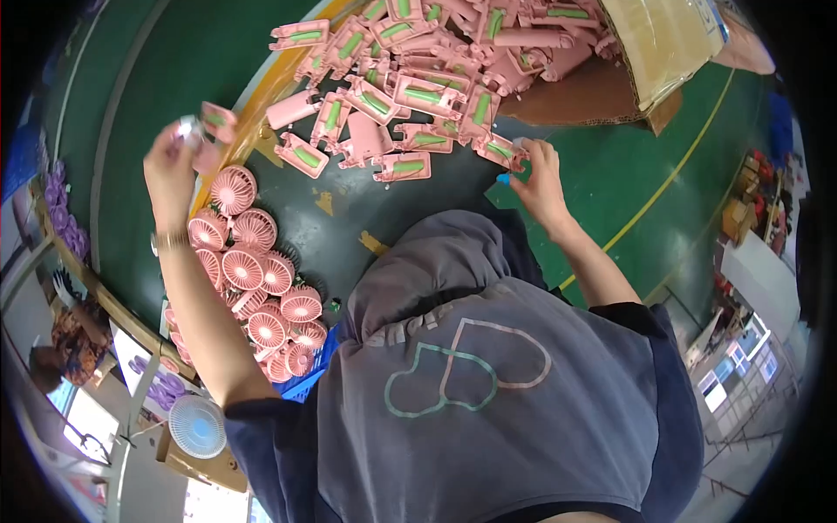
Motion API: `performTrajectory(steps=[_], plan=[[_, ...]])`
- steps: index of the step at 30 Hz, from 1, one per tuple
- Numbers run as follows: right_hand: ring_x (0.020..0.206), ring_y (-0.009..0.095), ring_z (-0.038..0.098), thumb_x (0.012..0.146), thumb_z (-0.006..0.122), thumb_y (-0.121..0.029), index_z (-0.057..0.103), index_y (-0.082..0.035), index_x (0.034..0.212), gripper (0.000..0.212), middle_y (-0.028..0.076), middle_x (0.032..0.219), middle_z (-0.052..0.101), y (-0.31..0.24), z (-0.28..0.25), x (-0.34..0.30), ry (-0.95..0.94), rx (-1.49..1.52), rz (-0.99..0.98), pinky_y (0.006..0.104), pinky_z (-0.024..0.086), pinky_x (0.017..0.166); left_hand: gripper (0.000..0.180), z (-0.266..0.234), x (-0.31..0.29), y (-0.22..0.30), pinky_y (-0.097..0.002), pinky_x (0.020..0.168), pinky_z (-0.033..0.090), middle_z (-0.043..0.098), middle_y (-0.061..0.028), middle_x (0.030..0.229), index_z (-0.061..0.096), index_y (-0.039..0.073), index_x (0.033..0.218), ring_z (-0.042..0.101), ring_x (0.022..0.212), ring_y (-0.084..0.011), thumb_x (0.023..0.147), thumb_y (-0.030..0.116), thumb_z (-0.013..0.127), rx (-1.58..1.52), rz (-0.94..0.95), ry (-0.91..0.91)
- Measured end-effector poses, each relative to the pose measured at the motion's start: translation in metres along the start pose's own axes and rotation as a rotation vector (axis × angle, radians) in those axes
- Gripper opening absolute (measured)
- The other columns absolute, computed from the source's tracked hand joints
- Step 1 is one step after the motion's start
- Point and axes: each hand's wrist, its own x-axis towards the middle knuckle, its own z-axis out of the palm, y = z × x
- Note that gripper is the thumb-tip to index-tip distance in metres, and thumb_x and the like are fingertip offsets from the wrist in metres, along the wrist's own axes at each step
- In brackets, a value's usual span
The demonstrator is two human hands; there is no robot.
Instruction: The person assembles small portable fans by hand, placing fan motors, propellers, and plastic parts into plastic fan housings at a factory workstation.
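Note:
At the left, my left hand [170, 161] is raised with its fingers closed on a blurred pink plastic part [207, 157]. A bright glint shows at its fingertips, and a pink casing with green inside [219, 122] sits just beside them; I cannot tell whether the two pieces are joined. My right hand [542, 185] pinches the end of a pink handle casing [499, 152] at the right edge of the pile. Something blue covers one of its fingertips. That casing has a green cylinder in its open side, like many others in the heap [427, 94].
Several round pink fan heads [242, 266] lie piled below my left hand, by a blue crate [307, 376]. A cardboard box [649, 52] lies open at the far right, casings spilling from it. Yellow edging [253, 113] runs along the dark work surface [340, 222]. Another person [78, 336] is at the far left.

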Motion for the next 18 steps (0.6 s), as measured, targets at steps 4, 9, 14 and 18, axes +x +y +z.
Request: performTrajectory(steps=[4,9,14,18], plan=[[0.121,0.039,0.035,0.056,0.076,-0.003,0.045,-0.014,0.125,0.076,0.018,0.133,0.035,0.02,0.011,0.0,-0.226,-0.398,-0.118,0.0455,0.033,0.102,0.034,0.026,0.048,-0.015,-0.035,0.084,0.047,0.062,-0.0169,0.106,0.063,0.005,0.109,0.06,0.096,-0.0303,0.079,0.02,0.069,0.391,0.192,0.249],[0.089,0.035,0.054,0.07,0.066,-0.004,0.047,-0.011,0.123,0.056,0.015,0.106,0.048,0.033,0.009,-0.013,-0.254,-0.224,-0.148,0.0435,0.046,0.078,0.039,0.031,-0.001,-0.046,-0.035,0.081,0.05,0.067,-0.014,0.098,0.063,0.007,0.109,0.065,0.091,-0.0285,0.073,0.016,0.073,0.312,-0.054,0.109],[0.079,0.034,0.057,0.08,0.063,-0.016,0.048,-0.01,0.12,0.044,0.016,0.102,0.046,-0.007,0.013,-0.034,-0.358,0.009,-0.164,0.0409,0.05,0.063,0.074,0.065,-0.081,-0.09,-0.047,0.089,0.042,0.057,-0.0198,0.113,0.046,0.016,0.127,0.055,0.105,-0.0342,0.065,0.039,0.078,0.616,-0.082,-0.021],[0.086,0.033,0.057,0.082,0.062,-0.02,0.056,-0.02,0.117,0.035,0.015,0.104,0.046,-0.087,0.031,-0.013,-0.537,0.033,-0.486,0.0407,0.05,0.072,0.056,0.094,-0.098,-0.067,-0.0538,0.104,0.026,0.041,-0.012,0.136,0.047,0.017,0.125,0.036,0.128,-0.033,0.072,0.021,0.067,0.71,-0.016,-0.063]])
